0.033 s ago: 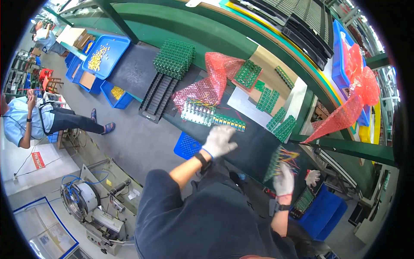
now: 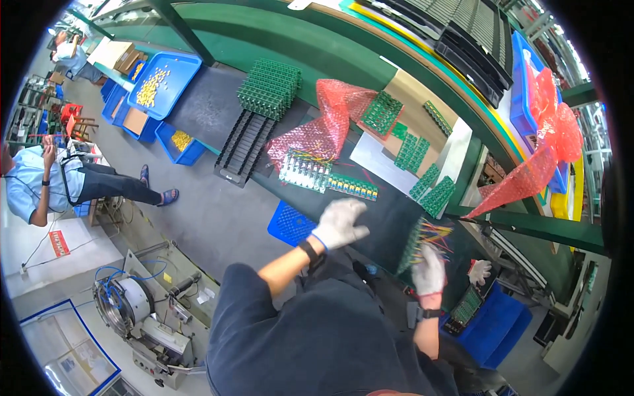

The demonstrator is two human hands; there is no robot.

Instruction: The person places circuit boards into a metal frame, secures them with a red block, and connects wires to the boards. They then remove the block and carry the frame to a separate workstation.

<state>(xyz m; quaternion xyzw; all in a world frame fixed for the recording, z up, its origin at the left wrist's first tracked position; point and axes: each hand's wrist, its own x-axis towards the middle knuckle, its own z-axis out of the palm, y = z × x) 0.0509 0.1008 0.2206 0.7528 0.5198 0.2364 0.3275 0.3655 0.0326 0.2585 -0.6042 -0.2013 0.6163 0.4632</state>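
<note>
My right hand (image 2: 429,272), in a white glove, is closed on a green circuit board (image 2: 409,249) with red and yellow wires standing out from it. The board is tilted above the dark bench mat. My gloved left hand (image 2: 341,224) hovers over the bench's near edge, fingers apart and holding nothing. Just beyond it lies a narrow circuit board (image 2: 353,187) with yellow and blue parts. To its left are boards with white parts and wires (image 2: 304,173), next to pink bubble wrap (image 2: 333,119).
Green boards (image 2: 269,89) are stacked by a black slotted rack (image 2: 246,142). More boards (image 2: 411,153) lie on cardboard at the back. A blue crate (image 2: 290,223) sits below the edge. At right is another white glove (image 2: 479,271), possibly worn. A person (image 2: 49,178) stands left.
My left hand has drawn back slightly from the narrow board, and its fingers have spread. My right hand has shifted a little left and upward with the wired board.
</note>
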